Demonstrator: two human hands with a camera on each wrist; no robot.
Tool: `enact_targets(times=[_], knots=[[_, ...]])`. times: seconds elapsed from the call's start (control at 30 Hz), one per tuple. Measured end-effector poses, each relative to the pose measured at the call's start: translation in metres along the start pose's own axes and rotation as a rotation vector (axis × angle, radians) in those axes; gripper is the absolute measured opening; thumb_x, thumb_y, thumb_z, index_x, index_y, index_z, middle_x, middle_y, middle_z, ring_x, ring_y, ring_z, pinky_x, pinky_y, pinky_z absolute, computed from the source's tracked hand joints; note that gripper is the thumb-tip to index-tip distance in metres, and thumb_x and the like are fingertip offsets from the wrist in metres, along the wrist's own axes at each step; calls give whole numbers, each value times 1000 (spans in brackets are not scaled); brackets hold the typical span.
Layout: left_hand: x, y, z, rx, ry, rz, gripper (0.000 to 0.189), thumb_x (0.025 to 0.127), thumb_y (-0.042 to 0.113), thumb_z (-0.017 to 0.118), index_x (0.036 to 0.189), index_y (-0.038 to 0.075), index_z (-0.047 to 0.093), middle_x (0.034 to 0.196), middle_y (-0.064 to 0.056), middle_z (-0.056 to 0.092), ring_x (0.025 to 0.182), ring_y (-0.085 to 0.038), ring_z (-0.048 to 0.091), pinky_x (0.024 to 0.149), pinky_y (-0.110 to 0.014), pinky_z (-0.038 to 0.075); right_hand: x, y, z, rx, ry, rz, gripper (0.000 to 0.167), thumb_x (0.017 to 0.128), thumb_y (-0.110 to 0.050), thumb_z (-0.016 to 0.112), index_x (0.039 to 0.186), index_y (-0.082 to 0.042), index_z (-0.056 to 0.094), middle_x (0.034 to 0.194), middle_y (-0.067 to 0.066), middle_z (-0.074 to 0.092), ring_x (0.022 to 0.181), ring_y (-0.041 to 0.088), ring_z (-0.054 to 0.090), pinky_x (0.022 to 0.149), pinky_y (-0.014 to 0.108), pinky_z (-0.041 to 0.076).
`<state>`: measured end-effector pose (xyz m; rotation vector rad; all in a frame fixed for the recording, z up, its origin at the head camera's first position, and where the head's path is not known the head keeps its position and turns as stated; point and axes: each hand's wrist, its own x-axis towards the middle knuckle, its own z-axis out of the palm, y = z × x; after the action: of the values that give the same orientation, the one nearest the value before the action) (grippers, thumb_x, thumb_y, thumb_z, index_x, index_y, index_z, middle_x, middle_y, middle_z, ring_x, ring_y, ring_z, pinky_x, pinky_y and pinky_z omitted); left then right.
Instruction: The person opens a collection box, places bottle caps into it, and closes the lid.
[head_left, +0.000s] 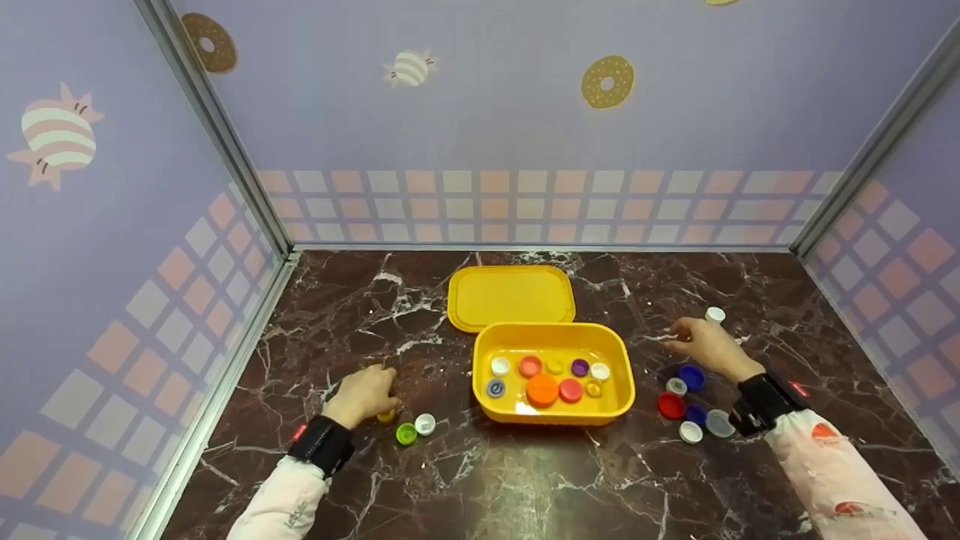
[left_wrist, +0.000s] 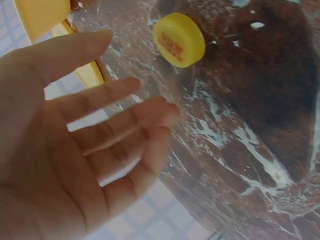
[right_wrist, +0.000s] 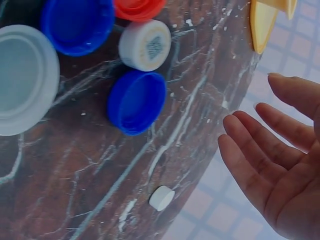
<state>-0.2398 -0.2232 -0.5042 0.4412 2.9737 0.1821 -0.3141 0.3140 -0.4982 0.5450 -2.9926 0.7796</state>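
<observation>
My left hand (head_left: 363, 396) hovers over the left side of the table, its fingers loosely bent and holding nothing. Close by its fingertips lies a yellow bottle cap (left_wrist: 179, 40) with red print. A green cap (head_left: 406, 433) and a white cap (head_left: 425, 424) sit just right of it. On the other side, my right hand (head_left: 711, 346) is above the table with relaxed fingers and nothing held. Near it are a white cap (head_left: 715, 314), a blue cap (right_wrist: 137, 102), a white printed cap (right_wrist: 145, 45), a red cap (head_left: 671, 406) and a clear lid (head_left: 720, 423).
Between the hands stands a yellow box (head_left: 480, 375) with several coloured caps inside, among them a large orange cap (head_left: 543, 391). Its yellow lid (head_left: 511, 297) lies flat behind it. Patterned walls (head_left: 480, 120) enclose the dark marbled table (head_left: 480, 480) at the back and sides.
</observation>
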Motion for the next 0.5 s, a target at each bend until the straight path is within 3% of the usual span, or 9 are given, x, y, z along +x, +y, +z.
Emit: enact_targets(times=[0.23,0.33,0.5], knots=[[-9,1,5,-63,-94,-151,59,80,32,66,118,-10,48,110,-33,48,95,-47,51,75,-52,43,-3,6,1,3,-24,26,22,81,-12,67,92,6,60,78,13,63,68,26,60,59,40,47],[-12,3,9,-84,-89,-168,59,79,30,67,115,-12,47,107,-35,48,96,-47,50,77,-51,42,-4,5,1,1,-40,40,19,82,-12,66,91,3,61,79,11,62,69,25,60,60,40,47],[-13,5,14,-82,-52,-137,44,75,19,69,100,-10,49,91,-31,51,87,-45,53,73,-51,44,-5,4,3,6,-63,74,16,82,-13,65,89,0,61,78,7,62,67,21,59,59,39,47]])
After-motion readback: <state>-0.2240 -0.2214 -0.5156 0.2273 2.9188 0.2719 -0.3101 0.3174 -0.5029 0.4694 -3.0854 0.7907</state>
